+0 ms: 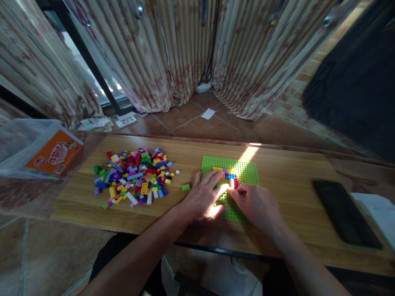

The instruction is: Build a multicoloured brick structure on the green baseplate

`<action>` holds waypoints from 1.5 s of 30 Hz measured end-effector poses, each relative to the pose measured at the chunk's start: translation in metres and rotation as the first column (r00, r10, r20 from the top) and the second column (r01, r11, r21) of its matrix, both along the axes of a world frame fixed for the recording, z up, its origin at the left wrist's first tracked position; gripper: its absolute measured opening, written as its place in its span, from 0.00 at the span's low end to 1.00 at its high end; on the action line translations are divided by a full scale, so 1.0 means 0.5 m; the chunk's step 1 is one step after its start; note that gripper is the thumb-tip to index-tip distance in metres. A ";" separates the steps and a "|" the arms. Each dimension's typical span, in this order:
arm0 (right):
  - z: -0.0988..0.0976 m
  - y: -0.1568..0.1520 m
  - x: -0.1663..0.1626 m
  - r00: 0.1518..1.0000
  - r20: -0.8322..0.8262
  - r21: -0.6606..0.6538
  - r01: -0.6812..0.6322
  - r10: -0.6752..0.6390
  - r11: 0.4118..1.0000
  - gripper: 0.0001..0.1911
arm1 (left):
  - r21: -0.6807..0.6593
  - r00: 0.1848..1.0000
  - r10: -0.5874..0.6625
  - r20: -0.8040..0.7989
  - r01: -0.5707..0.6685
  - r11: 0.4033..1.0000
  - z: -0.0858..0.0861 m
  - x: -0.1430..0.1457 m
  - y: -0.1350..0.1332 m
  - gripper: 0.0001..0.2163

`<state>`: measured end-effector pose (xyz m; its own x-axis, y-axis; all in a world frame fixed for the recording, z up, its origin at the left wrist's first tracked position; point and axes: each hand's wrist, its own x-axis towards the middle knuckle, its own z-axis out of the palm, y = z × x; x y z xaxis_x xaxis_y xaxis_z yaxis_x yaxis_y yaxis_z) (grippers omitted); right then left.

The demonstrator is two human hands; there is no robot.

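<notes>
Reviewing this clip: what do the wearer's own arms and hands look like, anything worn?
The left hand and right hand are bare, no gloves. Both forearms are uncovered down to the picture's bottom edge, so no sleeve shows. No watch, bracelet or ring is visible, though the dim light could hide a thin one.

The lime-green studded plastic baseplate (247, 170) carries a short row of small bricks (226, 173) in yellow, purple, blue and red. The loose heap of plastic bricks (132, 176) mixes red, yellow, blue, pink and white (the single stray brick (185, 187) is green). The grained wooden table (293, 164) is honey-coloured.
</notes>
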<state>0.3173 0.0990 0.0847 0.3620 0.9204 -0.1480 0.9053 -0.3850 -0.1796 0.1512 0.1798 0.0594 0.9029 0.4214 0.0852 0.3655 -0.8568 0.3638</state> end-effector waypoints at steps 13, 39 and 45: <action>0.012 0.002 -0.019 0.995 0.085 0.002 0.059 -0.059 0.998 0.19 | -0.022 1.000 -0.019 -0.020 0.019 1.000 0.004 0.007 -0.006 0.29; -0.013 0.003 0.005 0.996 0.074 -0.050 -0.041 0.045 0.998 0.19 | 0.080 0.995 0.098 0.033 -0.101 0.992 -0.003 0.032 -0.026 0.26; -0.006 0.003 0.000 0.995 0.092 -0.066 -0.044 0.050 0.997 0.19 | 0.071 0.993 0.112 0.031 -0.114 0.991 0.002 0.035 -0.027 0.25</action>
